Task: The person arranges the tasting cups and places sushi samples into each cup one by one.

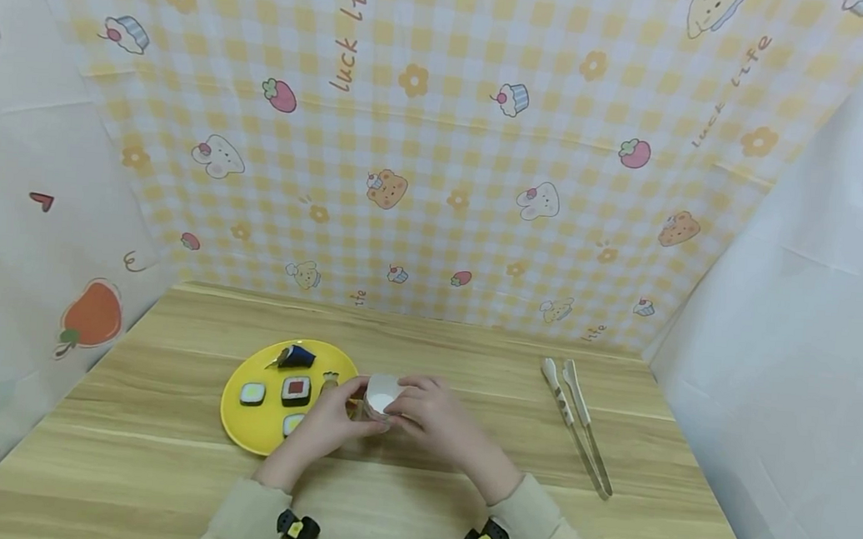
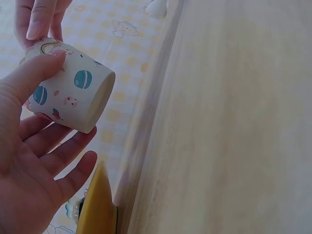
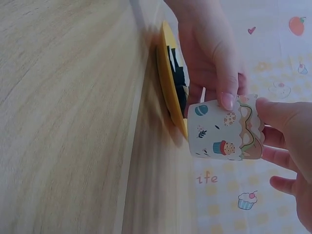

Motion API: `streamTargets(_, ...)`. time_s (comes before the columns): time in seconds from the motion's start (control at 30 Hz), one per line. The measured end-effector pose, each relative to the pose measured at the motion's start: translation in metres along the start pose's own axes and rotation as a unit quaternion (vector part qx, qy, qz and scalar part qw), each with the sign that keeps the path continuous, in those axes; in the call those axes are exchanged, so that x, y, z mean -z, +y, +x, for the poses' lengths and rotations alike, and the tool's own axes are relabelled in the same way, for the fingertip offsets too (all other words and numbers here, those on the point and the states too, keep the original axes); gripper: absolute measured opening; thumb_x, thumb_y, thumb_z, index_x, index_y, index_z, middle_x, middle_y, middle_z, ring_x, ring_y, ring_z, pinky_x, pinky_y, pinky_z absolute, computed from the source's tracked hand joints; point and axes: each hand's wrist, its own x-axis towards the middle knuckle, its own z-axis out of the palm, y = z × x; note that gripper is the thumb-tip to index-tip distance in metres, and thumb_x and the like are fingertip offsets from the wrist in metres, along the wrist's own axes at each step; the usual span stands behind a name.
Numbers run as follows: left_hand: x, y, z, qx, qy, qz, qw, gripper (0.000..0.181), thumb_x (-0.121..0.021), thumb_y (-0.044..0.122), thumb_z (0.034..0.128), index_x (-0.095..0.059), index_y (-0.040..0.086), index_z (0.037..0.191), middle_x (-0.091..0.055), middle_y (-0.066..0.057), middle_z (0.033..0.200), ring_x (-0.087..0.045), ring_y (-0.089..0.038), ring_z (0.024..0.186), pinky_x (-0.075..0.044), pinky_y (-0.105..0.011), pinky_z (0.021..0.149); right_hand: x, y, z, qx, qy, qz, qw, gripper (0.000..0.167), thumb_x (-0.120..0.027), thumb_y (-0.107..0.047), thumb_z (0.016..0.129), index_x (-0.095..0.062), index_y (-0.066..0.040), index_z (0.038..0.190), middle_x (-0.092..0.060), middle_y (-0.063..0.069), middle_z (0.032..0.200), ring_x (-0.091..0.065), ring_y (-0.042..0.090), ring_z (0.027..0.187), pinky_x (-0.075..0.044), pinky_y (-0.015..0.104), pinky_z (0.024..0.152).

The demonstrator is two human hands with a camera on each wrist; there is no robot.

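Note:
Both hands hold a small paper baking cup (image 1: 381, 393), white with printed macarons and cupcakes and a scalloped rim, above the wooden table. My left hand (image 1: 332, 420) grips the cup's side, thumb across the printed wall and fingers beneath, as the left wrist view shows. My right hand (image 1: 438, 416) pinches the scalloped rim end between thumb and fingers. The cup (image 2: 73, 90) lies tilted on its side in the left wrist view, its plain end facing right. Behind the left hand is a yellow plate (image 1: 262, 439), partly covered by that hand.
On the plate lie a sushi roll with a red centre (image 1: 296, 390), a roll with a pale green centre (image 1: 252, 393), a dark cone-shaped roll (image 1: 298, 357) and other partly hidden pieces. Metal tongs (image 1: 566, 409) lie at the right. A checked cloth (image 1: 435, 220) hangs behind the table.

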Motion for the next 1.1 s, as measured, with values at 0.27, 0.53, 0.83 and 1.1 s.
streamTargets(0.27, -0.0004, -0.0007, 0.0000, 0.000, 0.000, -0.001, 1.0000, 0.062, -0.083, 0.035, 0.0740, -0.058, 0.012, 0.125, -0.062, 0.001, 0.114, -0.055, -0.017, 0.102, -0.048, -0.041, 0.087, -0.0028, -0.0008, 0.0006, -0.005, 0.004, 0.001, 1.0000, 0.010, -0.069, -0.024, 0.089, -0.074, -0.020, 0.097, -0.069, -0.011, 0.099, -0.053, 0.016, 0.117, -0.037, 0.036, 0.103)
streamTargets(0.53, 0.0001, -0.0001, -0.0009, 0.007, 0.003, -0.003, 1.0000, 0.063, -0.084, 0.035, 0.0729, -0.058, 0.011, 0.126, -0.062, 0.001, 0.114, -0.053, -0.017, 0.102, -0.048, -0.041, 0.087, -0.0050, -0.0002, 0.0006, 0.002, 0.017, 0.002, 0.9998, 0.008, -0.072, -0.019, 0.087, -0.074, -0.019, 0.095, -0.069, -0.010, 0.097, -0.054, 0.016, 0.115, -0.038, 0.035, 0.102)
streamTargets(0.83, 0.0005, -0.0014, -0.0010, 0.009, 0.001, 0.005, 0.9999, 0.065, -0.084, 0.035, 0.0727, -0.058, 0.011, 0.127, -0.062, 0.001, 0.114, -0.055, -0.016, 0.102, -0.048, -0.041, 0.088, -0.0033, -0.0022, 0.0020, 0.009, 0.023, 0.010, 0.9997, 0.006, -0.072, -0.016, 0.087, -0.074, -0.017, 0.093, -0.069, -0.010, 0.094, -0.055, 0.016, 0.114, -0.039, 0.032, 0.101)
streamTargets(1.1, 0.0014, -0.0029, -0.0011, 0.008, -0.006, 0.003, 0.9999, 0.064, -0.083, 0.035, 0.0737, -0.057, 0.012, 0.127, -0.062, 0.001, 0.114, -0.054, -0.016, 0.102, -0.048, -0.040, 0.087, -0.0047, -0.0035, 0.0035, 0.006, 0.020, 0.000, 0.9998, 0.005, -0.072, -0.018, 0.087, -0.074, -0.017, 0.092, -0.069, -0.010, 0.093, -0.055, 0.016, 0.113, -0.040, 0.033, 0.100)
